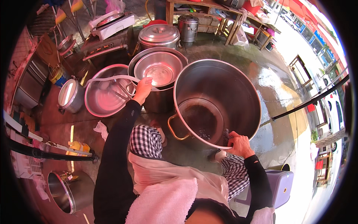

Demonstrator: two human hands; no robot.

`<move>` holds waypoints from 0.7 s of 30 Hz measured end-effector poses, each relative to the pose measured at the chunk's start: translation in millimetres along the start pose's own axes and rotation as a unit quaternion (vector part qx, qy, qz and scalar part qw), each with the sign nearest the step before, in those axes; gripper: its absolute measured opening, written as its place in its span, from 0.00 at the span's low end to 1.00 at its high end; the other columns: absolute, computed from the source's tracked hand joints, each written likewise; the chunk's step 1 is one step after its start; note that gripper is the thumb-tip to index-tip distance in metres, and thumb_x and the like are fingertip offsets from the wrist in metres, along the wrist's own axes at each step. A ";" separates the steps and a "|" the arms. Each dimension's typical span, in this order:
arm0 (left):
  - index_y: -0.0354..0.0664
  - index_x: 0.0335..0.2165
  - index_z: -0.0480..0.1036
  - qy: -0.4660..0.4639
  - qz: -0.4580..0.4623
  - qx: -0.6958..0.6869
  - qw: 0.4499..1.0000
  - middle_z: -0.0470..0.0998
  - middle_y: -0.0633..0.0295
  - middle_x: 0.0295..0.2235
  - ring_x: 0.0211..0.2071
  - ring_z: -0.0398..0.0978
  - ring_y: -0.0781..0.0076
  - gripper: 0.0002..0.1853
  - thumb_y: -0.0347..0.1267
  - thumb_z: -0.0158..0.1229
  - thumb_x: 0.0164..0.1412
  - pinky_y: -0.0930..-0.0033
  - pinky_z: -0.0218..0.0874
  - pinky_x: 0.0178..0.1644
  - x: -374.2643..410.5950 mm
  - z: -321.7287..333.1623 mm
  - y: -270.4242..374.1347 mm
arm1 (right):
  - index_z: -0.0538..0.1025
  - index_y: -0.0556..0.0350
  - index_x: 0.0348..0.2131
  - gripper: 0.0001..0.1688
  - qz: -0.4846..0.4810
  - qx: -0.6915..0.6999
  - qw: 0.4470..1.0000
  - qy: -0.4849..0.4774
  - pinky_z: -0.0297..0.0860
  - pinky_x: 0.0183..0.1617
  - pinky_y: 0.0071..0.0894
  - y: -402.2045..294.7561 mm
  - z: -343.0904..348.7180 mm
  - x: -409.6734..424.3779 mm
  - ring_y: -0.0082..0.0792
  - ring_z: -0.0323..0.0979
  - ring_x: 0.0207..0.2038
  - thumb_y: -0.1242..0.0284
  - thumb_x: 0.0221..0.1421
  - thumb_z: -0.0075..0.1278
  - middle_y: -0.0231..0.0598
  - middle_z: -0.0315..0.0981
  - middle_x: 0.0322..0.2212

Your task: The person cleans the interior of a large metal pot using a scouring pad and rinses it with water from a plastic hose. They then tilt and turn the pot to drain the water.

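A pale hose (112, 78) runs through my left hand (143, 90), which is closed around it beside a metal basin (167, 60). The basin sits inside a wider pot (132, 60). Before me a large, deep stainless-steel pot (237, 84) is tilted with its mouth towards me. A brass-coloured handle (171, 127) sticks out on its left side. At its near right rim is my right hand (241, 145), fingers curled over the edge. A dark scouring pad (226, 136) shows at those fingertips inside the pot. Dark residue and a little water mark the pot's bottom.
A wide metal basin (105, 103) stands left, beside a lidded pot (69, 93). Another lidded pot (159, 36) stands behind. An empty-looking steel pot (60, 193) lies lower left. A purple stool (279, 187) is at right. The concrete floor (268, 103) is wet.
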State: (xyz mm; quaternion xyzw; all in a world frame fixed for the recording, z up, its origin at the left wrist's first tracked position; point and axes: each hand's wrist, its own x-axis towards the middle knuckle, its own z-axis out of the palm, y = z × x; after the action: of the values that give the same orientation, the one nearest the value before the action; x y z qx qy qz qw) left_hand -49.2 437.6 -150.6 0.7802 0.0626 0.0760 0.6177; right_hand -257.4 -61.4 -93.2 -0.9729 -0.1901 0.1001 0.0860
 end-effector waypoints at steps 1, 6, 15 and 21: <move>0.32 0.51 0.72 -0.028 0.012 0.064 0.997 0.76 0.47 0.50 0.53 0.73 0.57 0.23 0.19 0.49 0.55 0.63 0.63 0.58 20.3 -4.2 -4.4 | 0.83 0.47 0.18 0.23 -0.008 0.008 1.000 -0.001 0.72 0.38 0.43 -1.1 -2.3 1.0 0.41 0.78 0.34 0.48 0.37 0.64 0.31 0.77 0.40; 0.38 0.36 0.80 -0.126 0.070 0.574 0.806 0.80 0.46 0.42 0.41 0.79 0.48 0.11 0.28 0.57 0.53 0.51 0.64 0.50 70.8 7.2 -10.8 | 0.83 0.48 0.18 0.18 -0.033 0.022 0.999 0.015 0.72 0.36 0.40 -2.4 -10.5 -2.4 0.41 0.78 0.32 0.54 0.34 0.67 0.33 0.76 0.39; 0.42 0.41 0.82 -0.314 0.007 0.666 0.676 0.81 0.52 0.44 0.44 0.79 0.52 0.27 0.54 0.55 0.60 0.53 0.66 0.53 92.1 -0.5 -12.7 | 0.81 0.46 0.16 0.21 -0.036 0.026 0.999 0.011 0.72 0.35 0.39 4.3 -10.2 2.3 0.39 0.78 0.31 0.50 0.33 0.67 0.30 0.76 0.37; 0.35 0.39 0.79 -0.307 -0.013 0.518 0.798 0.80 0.43 0.40 0.44 0.77 0.45 0.30 0.53 0.45 0.64 0.51 0.65 0.50 94.3 -74.0 13.7 | 0.82 0.47 0.16 0.21 -0.046 0.046 0.998 0.023 0.72 0.35 0.39 -0.3 -13.0 5.0 0.40 0.78 0.30 0.50 0.34 0.67 0.31 0.77 0.37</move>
State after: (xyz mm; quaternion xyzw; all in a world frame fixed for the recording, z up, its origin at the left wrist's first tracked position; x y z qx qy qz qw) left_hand 28.8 523.2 -116.7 0.9654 -0.0899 -0.2190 0.1091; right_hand -250.0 -60.9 -81.4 -0.9601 -0.2283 0.0818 0.1393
